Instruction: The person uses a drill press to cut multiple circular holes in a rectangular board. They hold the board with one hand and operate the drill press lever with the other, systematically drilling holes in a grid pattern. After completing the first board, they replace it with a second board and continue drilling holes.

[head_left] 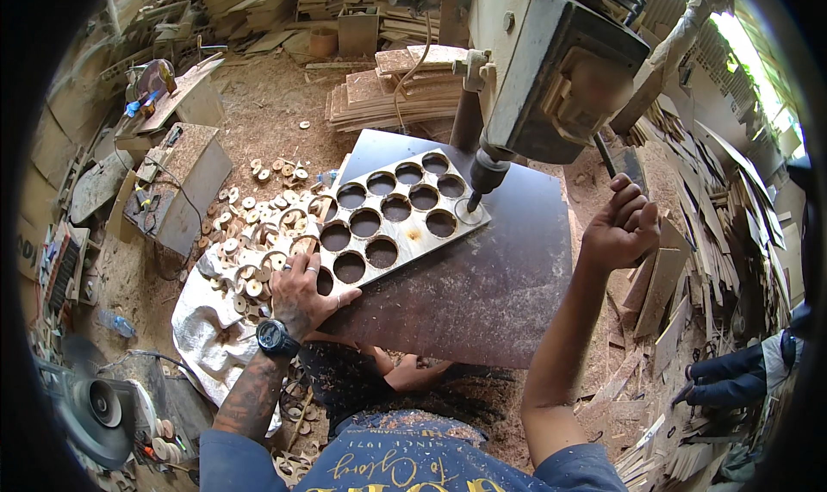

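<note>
A pale plywood board (399, 231) with several round holes cut in rows lies slanted on a dark brown flat worktable (482, 294). My left hand (300, 287) holds its near left end, the thumb along the front edge and the fingers over the end. A ring and a black wristwatch (276, 338) are on that arm. At the board's far right end, the chuck of a drill press (488, 171) is down, with a circular cut around its bit. Raised at the right, my right hand (622, 221) is closed around the end of the black drill press lever (606, 154).
Cut wooden discs (250, 242) with centre holes heap left of the table, beside a white sack (207, 320). Stacked plywood sheets (396, 91) stand behind. Offcuts (724, 233) lean at the right, where another person's legs (732, 376) show. A fan (99, 403) stands lower left.
</note>
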Tool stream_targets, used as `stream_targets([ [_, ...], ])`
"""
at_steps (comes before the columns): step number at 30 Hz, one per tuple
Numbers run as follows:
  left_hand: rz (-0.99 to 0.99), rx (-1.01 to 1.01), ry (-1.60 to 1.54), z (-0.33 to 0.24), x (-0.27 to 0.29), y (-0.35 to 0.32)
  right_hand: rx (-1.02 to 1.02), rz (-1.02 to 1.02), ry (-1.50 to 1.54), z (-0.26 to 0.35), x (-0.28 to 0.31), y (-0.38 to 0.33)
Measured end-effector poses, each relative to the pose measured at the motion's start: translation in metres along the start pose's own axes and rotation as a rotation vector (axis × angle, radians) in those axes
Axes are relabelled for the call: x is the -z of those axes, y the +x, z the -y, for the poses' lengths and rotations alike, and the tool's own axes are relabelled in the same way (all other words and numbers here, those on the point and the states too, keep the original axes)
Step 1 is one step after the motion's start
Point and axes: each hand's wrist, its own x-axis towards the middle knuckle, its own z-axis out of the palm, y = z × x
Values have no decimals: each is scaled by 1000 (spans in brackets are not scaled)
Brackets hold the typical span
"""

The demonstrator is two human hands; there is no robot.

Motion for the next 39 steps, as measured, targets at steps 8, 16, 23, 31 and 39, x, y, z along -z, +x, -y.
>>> stream_targets([
  [8,8,0,-1,1,-1,-1,33,9,18,-6,5,-11],
  [16,17,2,-6,0,0,-1,29,-35,48,-6,2,-13],
  [23,10,3,7,-1,1,0,6,-7,16,-1,0,-4],
  [31,45,29,34,-2,5,-1,34,87,-17,7,-13,21],
  [39,132,-35,55,18,23,-14,-173,3,-76,24,-55,95],
])
